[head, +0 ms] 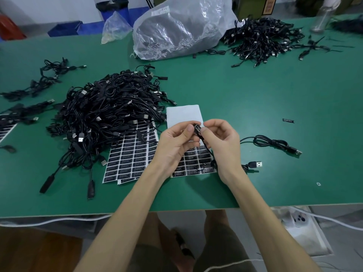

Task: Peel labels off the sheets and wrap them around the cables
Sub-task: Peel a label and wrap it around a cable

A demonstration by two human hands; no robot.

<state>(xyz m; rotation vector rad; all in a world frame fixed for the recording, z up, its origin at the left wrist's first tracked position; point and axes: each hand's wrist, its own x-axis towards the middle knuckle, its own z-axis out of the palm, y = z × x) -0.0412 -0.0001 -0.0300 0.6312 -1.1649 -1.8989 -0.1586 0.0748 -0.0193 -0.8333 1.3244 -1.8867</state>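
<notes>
Black white-printed label [197,128] on thin cable [208,150] — pinched by curled fingers [189,132], left hand [174,143] and right hand [223,139]

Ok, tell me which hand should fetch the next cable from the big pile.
Left, probably. The big pile lies nearer the left hand; the right hand would have to cross over. Both pinch the label now.

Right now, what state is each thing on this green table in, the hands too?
Left hand: pinches the label.
Right hand: pinches the same label.
Label: peeled off, between both thumbs.
Held cable: hangs from the hands, plug resting on the table.
Near sheet: upper rows peeled bare, lower rows labelled.
Second sheet: mostly full, partly under the cable pile.
Cable pile: tangled heap.
Loose label: lying alone, right.
</notes>
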